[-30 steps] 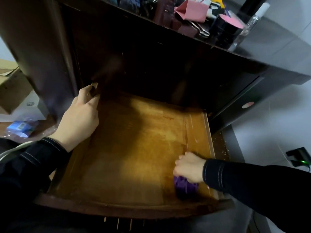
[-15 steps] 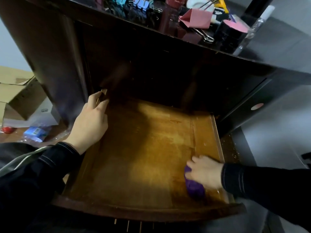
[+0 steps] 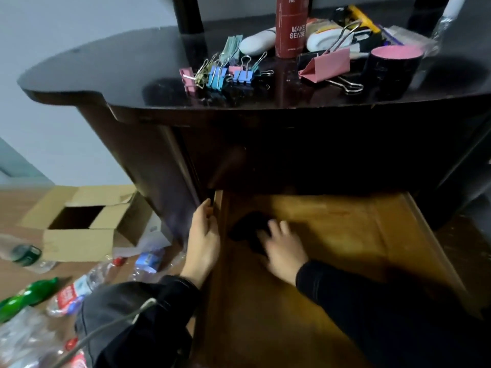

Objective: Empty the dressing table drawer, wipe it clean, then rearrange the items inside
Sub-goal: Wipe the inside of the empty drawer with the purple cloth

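Observation:
The wooden drawer [image 3: 345,235] is pulled out, and its bare brown floor shows no items. My left hand [image 3: 203,240] grips the drawer's left side wall near the dark cabinet. My right hand [image 3: 283,248], blurred by motion, presses a dark cloth [image 3: 249,229] onto the drawer floor at the back left. The cloth looks purple-black in shadow. On the black table top [image 3: 106,73] lie the removed items: several coloured binder clips [image 3: 225,74], a large pink clip [image 3: 326,66], a red can [image 3: 291,25], a pink-lidded black jar [image 3: 393,67] and white objects.
On the floor at left stand an open cardboard box [image 3: 79,221], plastic bottles [image 3: 69,293], a green bottle [image 3: 26,296] and crumpled plastic wrap. A cable [image 3: 114,322] crosses my left sleeve. The dark cabinet body overhangs the drawer's back.
My right hand has swept the cloth from the drawer's front right corner to its back left. The view tilted up, showing the table top. My left hand stays on the left wall.

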`<move>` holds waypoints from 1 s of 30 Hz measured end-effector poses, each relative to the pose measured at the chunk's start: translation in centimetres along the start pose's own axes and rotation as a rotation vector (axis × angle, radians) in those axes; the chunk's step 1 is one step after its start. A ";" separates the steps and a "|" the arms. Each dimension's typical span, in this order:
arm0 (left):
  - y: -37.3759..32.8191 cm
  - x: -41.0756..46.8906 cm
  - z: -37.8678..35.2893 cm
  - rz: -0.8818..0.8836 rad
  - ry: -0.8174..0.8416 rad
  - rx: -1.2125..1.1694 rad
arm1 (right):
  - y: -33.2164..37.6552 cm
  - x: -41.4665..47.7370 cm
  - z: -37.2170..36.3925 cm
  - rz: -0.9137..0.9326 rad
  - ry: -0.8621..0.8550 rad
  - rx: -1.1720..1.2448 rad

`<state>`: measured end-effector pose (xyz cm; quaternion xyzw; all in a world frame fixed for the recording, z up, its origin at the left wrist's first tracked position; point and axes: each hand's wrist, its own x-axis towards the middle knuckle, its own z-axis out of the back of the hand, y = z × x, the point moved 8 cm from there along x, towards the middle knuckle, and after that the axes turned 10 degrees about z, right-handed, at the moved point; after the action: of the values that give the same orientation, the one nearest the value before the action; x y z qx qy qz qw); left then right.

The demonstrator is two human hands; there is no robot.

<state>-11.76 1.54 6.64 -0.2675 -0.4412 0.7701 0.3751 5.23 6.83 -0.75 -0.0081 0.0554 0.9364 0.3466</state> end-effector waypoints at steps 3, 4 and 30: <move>0.1 0.3 0.0 0.018 -0.011 0.011 | 4.4 -0.6 -2.1 0.345 -0.084 -0.068; 0.0 0.3 0.1 0.017 -0.014 0.018 | 3.7 0.0 -2.1 0.372 -0.094 -0.046; -0.3 0.9 0.1 -0.009 -0.073 0.066 | -1.5 10.3 4.4 -0.325 -0.590 1.253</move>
<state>-12.22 2.28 6.86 -0.2249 -0.4302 0.7917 0.3708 -1.53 15.11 2.91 0.4385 0.4854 0.6277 0.4220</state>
